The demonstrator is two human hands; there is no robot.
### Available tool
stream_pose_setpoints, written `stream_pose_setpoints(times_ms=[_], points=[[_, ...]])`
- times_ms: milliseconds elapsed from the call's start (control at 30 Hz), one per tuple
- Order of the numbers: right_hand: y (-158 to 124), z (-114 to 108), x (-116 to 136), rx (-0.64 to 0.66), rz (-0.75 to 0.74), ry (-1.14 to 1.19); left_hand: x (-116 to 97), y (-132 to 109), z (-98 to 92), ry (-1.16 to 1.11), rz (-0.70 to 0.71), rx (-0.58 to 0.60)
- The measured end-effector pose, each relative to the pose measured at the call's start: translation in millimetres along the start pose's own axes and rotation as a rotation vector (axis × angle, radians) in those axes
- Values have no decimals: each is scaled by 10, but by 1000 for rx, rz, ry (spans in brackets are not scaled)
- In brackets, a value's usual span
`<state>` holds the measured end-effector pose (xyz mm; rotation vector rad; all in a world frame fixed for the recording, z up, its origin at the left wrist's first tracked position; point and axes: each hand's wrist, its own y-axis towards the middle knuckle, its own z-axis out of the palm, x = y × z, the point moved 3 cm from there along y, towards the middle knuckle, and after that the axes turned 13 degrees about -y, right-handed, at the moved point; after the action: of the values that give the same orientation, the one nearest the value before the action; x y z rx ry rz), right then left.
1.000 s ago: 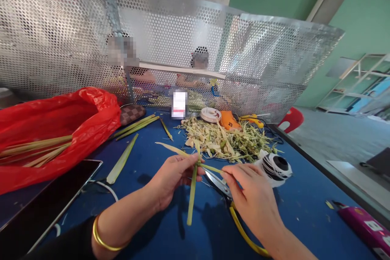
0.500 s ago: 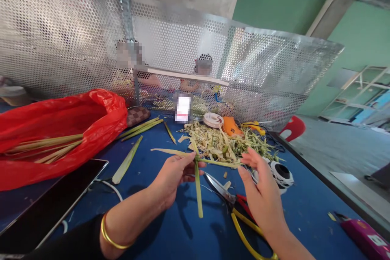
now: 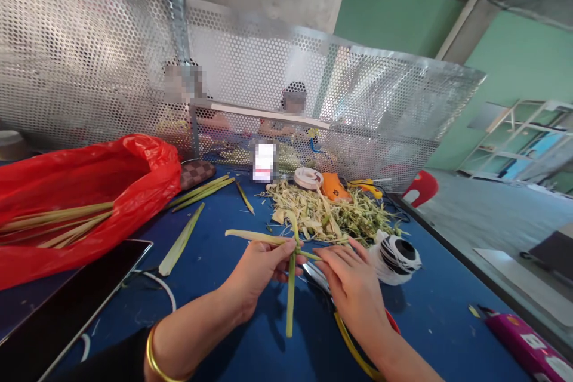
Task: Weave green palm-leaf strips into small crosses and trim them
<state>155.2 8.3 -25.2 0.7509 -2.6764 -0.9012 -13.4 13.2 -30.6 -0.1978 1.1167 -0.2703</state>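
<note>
My left hand point(image 3: 259, 268) pinches two crossed green leaf strips point(image 3: 290, 286) where they cross, above the blue table point(image 3: 224, 322). One strip hangs down toward me, the other runs left to right. My right hand point(image 3: 351, 286) grips the right end of the horizontal strip, fingers closed on it. Scissors with yellow handles point(image 3: 347, 340) lie on the table under my right hand, mostly hidden by it.
A red plastic bag point(image 3: 89, 191) with leaf strips lies at left, by a dark tablet point(image 3: 58, 304). Leaf cuttings point(image 3: 331, 215) are heaped behind my hands, with a spool of thread point(image 3: 396, 253), a tape roll point(image 3: 308, 178) and an orange tool point(image 3: 333, 186). Behind a perforated metal screen point(image 3: 250, 71) people sit. A purple item point(image 3: 523, 340) lies right.
My right hand, lifted off the strip half a second ago, has come back down and closed on the strip's right end. The left hand kept its pinch.
</note>
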Motion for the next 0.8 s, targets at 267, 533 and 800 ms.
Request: stream_pose_setpoints(times_ms=[267, 533, 800], points=[[-8, -20, 94, 19, -49, -1, 56, 23, 1, 34, 78, 17], [-13, -38, 49, -66, 9, -135, 71, -11, 21, -37, -14, -48], [-6, -27, 133, -33, -62, -66, 114, -4, 33, 3, 13, 37]])
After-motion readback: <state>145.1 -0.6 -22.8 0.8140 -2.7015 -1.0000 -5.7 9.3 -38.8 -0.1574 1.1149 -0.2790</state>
